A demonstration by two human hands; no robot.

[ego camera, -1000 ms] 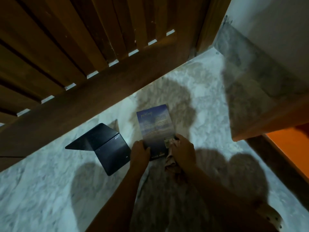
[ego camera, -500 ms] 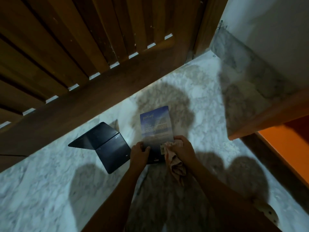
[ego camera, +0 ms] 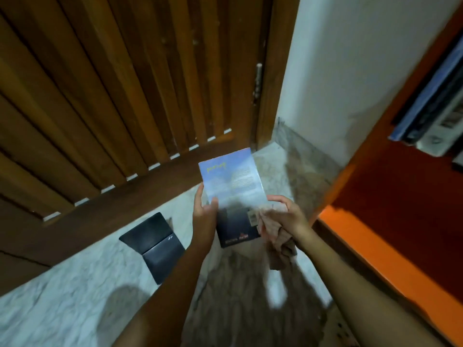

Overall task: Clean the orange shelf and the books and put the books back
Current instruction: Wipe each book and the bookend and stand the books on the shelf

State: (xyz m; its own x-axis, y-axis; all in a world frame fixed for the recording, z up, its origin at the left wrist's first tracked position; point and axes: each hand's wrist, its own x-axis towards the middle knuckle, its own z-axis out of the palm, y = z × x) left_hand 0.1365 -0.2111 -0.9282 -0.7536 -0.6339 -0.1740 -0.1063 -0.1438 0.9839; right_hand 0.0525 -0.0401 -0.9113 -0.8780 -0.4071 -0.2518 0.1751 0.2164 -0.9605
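Two bare hands at centre frame. Left hand: thumb and fingers clasp the left edge of a blue book, raised above the marble floor. Right hand: fingers curled round a brownish cloth at the book's lower right edge. Lower left: black laptop, tented on the floor. Right edge: orange shelf, with stacked books at upper right. Behind: slatted wooden door.

Print on the book is blurred; shelved books run off-frame.
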